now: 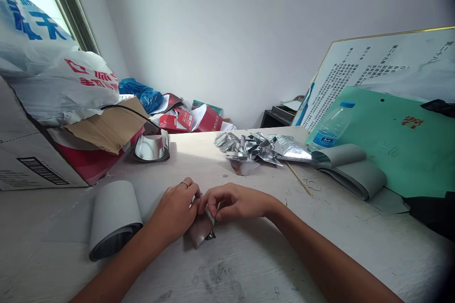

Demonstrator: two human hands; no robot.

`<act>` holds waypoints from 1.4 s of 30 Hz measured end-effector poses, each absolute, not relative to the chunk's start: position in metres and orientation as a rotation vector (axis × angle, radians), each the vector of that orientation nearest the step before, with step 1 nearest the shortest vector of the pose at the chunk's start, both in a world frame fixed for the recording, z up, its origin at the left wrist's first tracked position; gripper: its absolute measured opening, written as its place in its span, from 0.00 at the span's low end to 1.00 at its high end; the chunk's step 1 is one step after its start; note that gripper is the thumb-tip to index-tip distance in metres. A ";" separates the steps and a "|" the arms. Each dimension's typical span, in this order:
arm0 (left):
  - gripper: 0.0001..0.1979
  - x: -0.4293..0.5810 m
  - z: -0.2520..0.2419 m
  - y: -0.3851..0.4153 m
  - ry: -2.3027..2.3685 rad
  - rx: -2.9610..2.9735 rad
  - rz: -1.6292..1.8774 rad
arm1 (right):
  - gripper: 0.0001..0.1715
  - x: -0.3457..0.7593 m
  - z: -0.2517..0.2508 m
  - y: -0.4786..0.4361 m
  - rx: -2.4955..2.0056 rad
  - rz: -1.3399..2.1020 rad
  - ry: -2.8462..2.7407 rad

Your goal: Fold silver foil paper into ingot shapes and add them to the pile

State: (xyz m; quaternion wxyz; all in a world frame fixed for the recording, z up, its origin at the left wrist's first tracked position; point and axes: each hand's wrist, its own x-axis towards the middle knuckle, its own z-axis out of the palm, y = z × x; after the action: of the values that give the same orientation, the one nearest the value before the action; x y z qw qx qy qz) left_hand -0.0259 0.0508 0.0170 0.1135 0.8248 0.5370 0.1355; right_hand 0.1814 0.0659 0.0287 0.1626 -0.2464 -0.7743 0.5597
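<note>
Both of my hands meet over a small folded piece of silver foil (199, 233) on the white tabletop. My left hand (177, 208), with a ring on one finger, has its fingers closed on the foil's upper left side. From the other side my right hand (234, 201) pinches the foil's upper edge between thumb and fingers. The fingers cover the top of the foil, while its pointed lower end shows beneath them. A little farther back lies a pile of crumpled and folded silver foil pieces (258, 147).
A roll of grey sheet (115, 213) stands beside my left forearm. Another grey roll (350, 168), a water bottle (330, 130) and a green board (398, 137) are at the right. A thin stick (298, 178) lies near the foil pile. A cardboard box (31, 151) with plastic bags fills the left.
</note>
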 end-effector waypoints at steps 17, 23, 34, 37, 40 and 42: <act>0.08 -0.026 0.018 0.049 1.535 2.367 0.459 | 0.05 0.175 0.022 0.066 -0.775 1.630 -2.202; 0.05 -0.025 0.023 0.045 1.548 2.395 0.404 | 0.07 0.182 0.024 0.068 -0.762 1.539 -2.429; 0.09 -0.026 0.027 0.034 1.459 2.505 0.253 | 0.08 0.180 0.026 0.067 -0.775 1.329 -2.578; 0.12 -0.026 0.024 0.032 1.427 2.506 0.271 | 0.06 0.180 0.025 0.067 -0.776 1.335 -2.562; 0.13 -0.025 0.024 0.030 1.421 2.503 0.268 | 0.06 0.180 0.025 0.067 -0.778 1.332 -2.564; 0.13 -0.025 0.025 0.030 1.433 2.491 0.271 | 0.06 0.180 0.025 0.067 -0.777 1.321 -2.577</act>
State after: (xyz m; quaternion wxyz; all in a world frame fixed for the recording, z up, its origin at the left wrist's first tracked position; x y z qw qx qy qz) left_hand -0.0246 0.0300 0.0249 0.1269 0.8560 0.4925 0.0931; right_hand 0.1801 0.0668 0.0254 0.0715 -0.2585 -0.8574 0.4393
